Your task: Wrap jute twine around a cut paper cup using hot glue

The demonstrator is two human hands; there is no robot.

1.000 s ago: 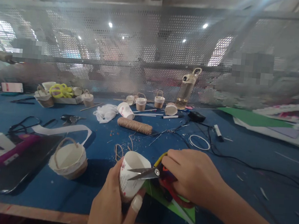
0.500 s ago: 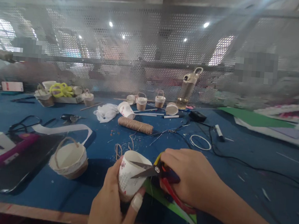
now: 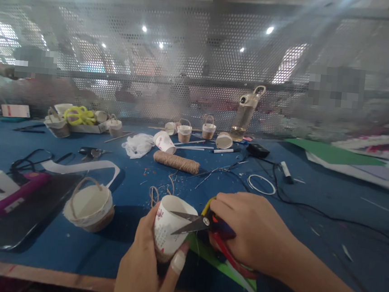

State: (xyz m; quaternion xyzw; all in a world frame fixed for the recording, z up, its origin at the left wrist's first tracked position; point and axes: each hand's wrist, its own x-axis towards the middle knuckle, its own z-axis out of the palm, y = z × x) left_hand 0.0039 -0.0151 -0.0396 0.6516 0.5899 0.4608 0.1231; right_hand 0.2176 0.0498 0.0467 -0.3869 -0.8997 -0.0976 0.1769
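Observation:
My left hand [image 3: 152, 260] is wrapped round a white paper cup [image 3: 168, 234] with a printed pattern and brown twine about its base; tape covers the thumb. In my right hand [image 3: 242, 227] are scissors [image 3: 191, 223] with red and yellow handles. Their blades are parted across the cup's rim, one inside the cup and one outside. A piece of green paper [image 3: 221, 266] lies beneath the hands. To the left stands a small basket [image 3: 90, 207] with a twine handle and a white lace rim. Beyond the cup lies a roll of brown twine [image 3: 176, 161].
At the far side are several small baskets [image 3: 208, 130], a leaning bottle [image 3: 244, 116] and a white plastic bag [image 3: 138, 145]. A dark tablet-like slab [image 3: 28, 218] lies on the left. A black cable [image 3: 331, 217] crosses the right side, near green sheets [image 3: 330, 152].
The scissors and my right hand have shifted very slightly to the right. My left hand holds the cup in nearly the same place.

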